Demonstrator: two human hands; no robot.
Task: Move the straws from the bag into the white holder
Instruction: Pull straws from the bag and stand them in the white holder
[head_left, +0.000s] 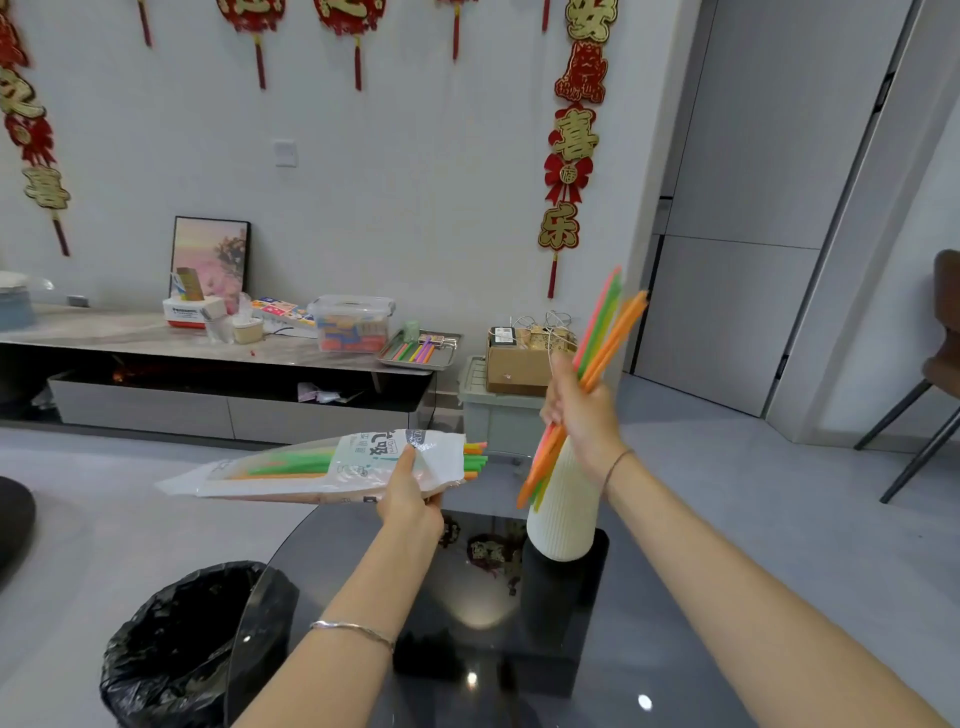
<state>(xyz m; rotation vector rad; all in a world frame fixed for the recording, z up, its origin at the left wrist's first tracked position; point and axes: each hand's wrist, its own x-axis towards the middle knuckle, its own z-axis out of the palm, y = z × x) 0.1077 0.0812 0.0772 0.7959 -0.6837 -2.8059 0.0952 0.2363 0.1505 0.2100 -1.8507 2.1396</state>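
Nearest the camera, two bare forearms reach out over a round bench of dark, glossy glass that mirrors the room's lights, with a thin metal bangle on the left wrist and a fine cord on the right. Beside the bench's left edge stands a bin lined with a crinkled black plastic bag. On the glass stands the white holder, a tall, finely ribbed, matte vase that narrows toward its neck. The left hand is closed on a long, flat, translucent plastic bag with green and white print, held roughly level above the bench; green and orange straw ends stick out of its open right end. The right hand is clenched around a loose, fanned bundle of straws, smooth thin tubes in pink, green, yellow and orange, tilted up to the right; their lower ends hang in front of the holder's neck and shoulder, and whether any has entered the opening cannot be told. Farther back, a low cabinet with a pale stone-like top carries a clear lidded plastic box, a metal tray with more coloured straws and a framed picture, with a cardboard box on a grey crate beside it. Red and gold tasselled hangings decorate the white wall.
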